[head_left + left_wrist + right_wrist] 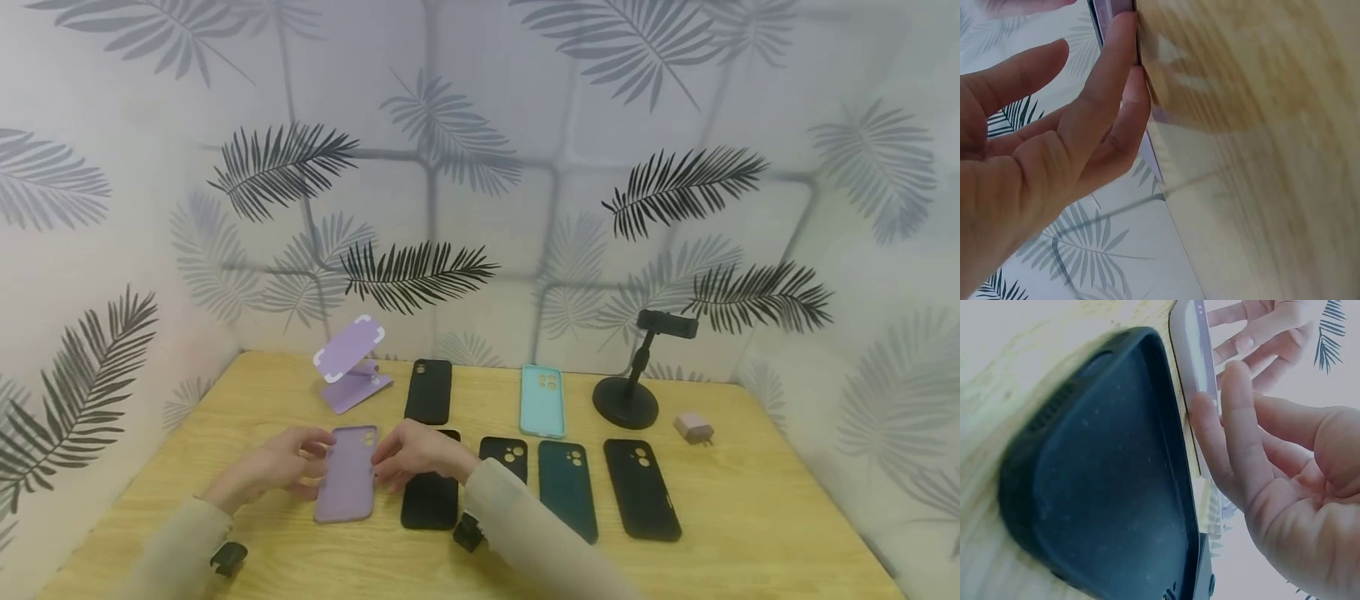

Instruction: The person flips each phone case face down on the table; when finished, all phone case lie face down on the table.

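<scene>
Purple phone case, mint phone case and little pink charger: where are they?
Purple phone case (346, 475), head view, middle of its back.
Mint phone case (542, 404), head view, middle of its back.
Little pink charger (692, 427), head view, its body.

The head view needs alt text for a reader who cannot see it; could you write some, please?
Two hands, left hand and right hand, touch the sides of a lilac phone case lying on a wooden table. Other phone cases, two phone stands and a charger lie around it.

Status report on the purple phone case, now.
Left hand and right hand flank the purple case, straight fingers touching its edges; no grip yet. Case flat on table. Black case lies close beside its right edge.
</scene>
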Demonstrator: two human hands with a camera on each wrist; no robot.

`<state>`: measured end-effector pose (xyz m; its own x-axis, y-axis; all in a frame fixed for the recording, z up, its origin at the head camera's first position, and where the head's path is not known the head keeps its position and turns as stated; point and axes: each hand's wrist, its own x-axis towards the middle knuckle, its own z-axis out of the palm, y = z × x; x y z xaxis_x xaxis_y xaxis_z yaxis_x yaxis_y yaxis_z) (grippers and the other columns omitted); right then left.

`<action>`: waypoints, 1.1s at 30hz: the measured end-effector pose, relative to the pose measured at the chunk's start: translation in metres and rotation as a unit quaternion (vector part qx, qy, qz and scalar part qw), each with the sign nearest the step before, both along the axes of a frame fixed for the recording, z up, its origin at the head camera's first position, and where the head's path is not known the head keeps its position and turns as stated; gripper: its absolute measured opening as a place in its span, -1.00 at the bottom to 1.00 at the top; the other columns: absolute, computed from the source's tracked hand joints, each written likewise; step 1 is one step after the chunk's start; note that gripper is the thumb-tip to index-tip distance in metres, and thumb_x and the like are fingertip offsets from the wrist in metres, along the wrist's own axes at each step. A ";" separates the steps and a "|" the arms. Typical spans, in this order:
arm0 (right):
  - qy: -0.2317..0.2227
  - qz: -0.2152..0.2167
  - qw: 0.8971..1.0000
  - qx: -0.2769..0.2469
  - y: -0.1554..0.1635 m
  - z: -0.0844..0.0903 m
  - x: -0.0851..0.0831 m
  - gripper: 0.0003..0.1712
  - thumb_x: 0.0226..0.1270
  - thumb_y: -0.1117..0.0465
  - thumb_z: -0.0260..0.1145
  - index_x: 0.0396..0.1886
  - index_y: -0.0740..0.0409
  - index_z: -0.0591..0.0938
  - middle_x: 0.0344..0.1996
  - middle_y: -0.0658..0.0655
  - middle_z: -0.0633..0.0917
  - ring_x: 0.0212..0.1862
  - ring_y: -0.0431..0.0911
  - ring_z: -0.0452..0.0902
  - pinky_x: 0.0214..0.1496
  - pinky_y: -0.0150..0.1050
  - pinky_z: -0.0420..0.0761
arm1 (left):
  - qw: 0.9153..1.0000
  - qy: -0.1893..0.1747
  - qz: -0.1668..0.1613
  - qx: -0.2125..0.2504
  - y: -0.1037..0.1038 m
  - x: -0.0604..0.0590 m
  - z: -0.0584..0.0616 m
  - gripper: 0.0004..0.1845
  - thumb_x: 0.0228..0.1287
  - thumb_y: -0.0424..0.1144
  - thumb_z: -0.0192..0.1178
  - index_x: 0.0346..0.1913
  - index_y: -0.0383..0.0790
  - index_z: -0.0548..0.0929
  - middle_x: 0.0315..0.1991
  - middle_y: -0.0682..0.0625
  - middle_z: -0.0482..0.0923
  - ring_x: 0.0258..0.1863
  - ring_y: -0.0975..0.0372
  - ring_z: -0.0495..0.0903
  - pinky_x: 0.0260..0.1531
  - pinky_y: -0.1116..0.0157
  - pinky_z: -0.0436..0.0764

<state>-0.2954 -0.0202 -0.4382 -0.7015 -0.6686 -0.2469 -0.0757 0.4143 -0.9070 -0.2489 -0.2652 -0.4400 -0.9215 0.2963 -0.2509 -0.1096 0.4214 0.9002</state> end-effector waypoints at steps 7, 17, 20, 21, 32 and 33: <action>-0.025 -0.008 1.000 -0.005 -0.001 0.002 0.002 -0.73 0.28 0.46 0.30 -0.03 0.47 0.66 -0.25 0.27 0.77 -0.25 0.07 0.76 -0.23 -0.18 0.77 | 1.000 0.001 0.028 -0.006 0.003 -0.001 -0.001 -0.39 0.29 -0.55 0.10 0.37 -0.54 0.19 0.15 -0.55 0.28 -0.11 0.01 0.60 -0.21 0.07 0.75; -0.037 -0.011 0.999 -0.016 0.001 0.000 -0.001 -0.72 0.31 0.45 0.28 0.00 0.46 0.64 -0.31 0.22 0.77 -0.31 -0.02 0.75 -0.22 -0.20 0.76 | 0.999 -0.007 0.032 0.022 -0.004 -0.004 -0.004 -0.31 0.21 -0.57 0.16 0.39 -0.49 0.15 0.01 -0.41 0.42 -0.23 0.09 0.65 -0.22 0.10 0.75; -0.041 -0.014 0.999 -0.021 0.002 -0.002 -0.001 -0.71 0.29 0.45 0.30 0.00 0.45 0.64 -0.31 0.21 0.76 -0.31 -0.03 0.75 -0.22 -0.20 0.76 | 0.999 -0.005 0.030 0.025 -0.004 -0.005 -0.003 -0.24 0.19 -0.54 0.20 0.43 -0.41 0.12 -0.01 -0.36 0.42 -0.25 0.09 0.65 -0.22 0.10 0.75; -0.043 -0.016 0.999 -0.024 0.002 -0.003 -0.001 -0.70 0.29 0.45 0.30 0.01 0.45 0.64 -0.30 0.20 0.76 -0.31 -0.03 0.74 -0.22 -0.20 0.76 | 0.999 -0.003 0.024 0.028 -0.004 -0.006 -0.002 -0.23 0.19 -0.52 0.20 0.44 -0.40 0.10 -0.02 -0.35 0.42 -0.25 0.09 0.65 -0.22 0.10 0.75; -0.048 -0.031 0.997 -0.057 0.001 -0.011 0.000 -0.61 0.32 0.44 0.29 0.13 0.42 0.57 -0.12 0.26 0.71 -0.19 0.13 0.74 -0.17 -0.08 0.76 | 0.994 -0.010 -0.046 0.096 -0.009 -0.018 -0.001 -0.05 0.25 -0.46 0.20 0.55 -0.34 -0.18 0.04 -0.33 0.36 -0.19 0.11 0.62 -0.12 0.09 0.73; -0.047 -0.033 0.997 -0.058 0.001 -0.011 0.001 -0.62 0.33 0.42 0.29 0.13 0.41 0.58 -0.12 0.27 0.72 -0.19 0.14 0.74 -0.17 -0.07 0.76 | 0.993 -0.013 -0.050 0.102 -0.008 -0.018 -0.001 -0.05 0.26 -0.46 0.20 0.55 -0.34 -0.19 0.04 -0.33 0.36 -0.18 0.10 0.62 -0.11 0.08 0.73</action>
<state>-0.2947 -0.0191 -0.4489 -0.7220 -0.6500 -0.2373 0.0358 0.3074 -0.9509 -0.2673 -0.2736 -0.4406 -0.8795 0.4325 -0.1985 -0.1001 0.2396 0.9657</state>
